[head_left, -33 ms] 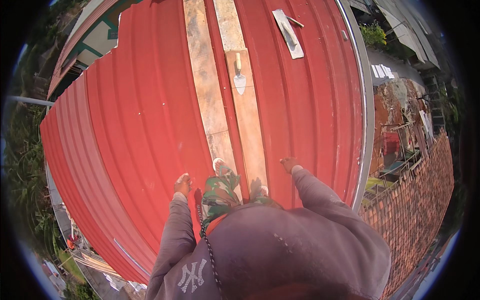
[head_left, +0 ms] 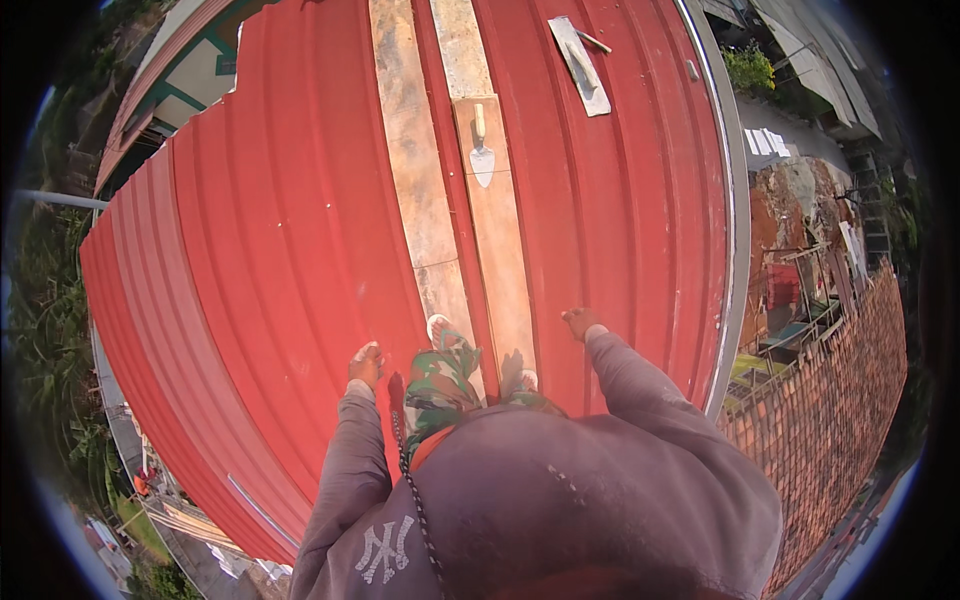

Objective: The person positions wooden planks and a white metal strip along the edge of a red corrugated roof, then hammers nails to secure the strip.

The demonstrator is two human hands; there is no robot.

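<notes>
trowel (head_left: 482,162) lies flat on right plank (head_left: 507,260), well ahead of person; long axis along plank, pale handle (head_left: 480,122) away, blade tip facing back. right hand (head_left: 580,323) nearer, trowel ahead and left of it. left hand (head_left: 366,366) farther, trowel ahead-right. neither grip visibly holds anything; fingers apart or together, cannot tell. float (head_left: 590,92) farther right on red roof (head_left: 300,250).
</notes>
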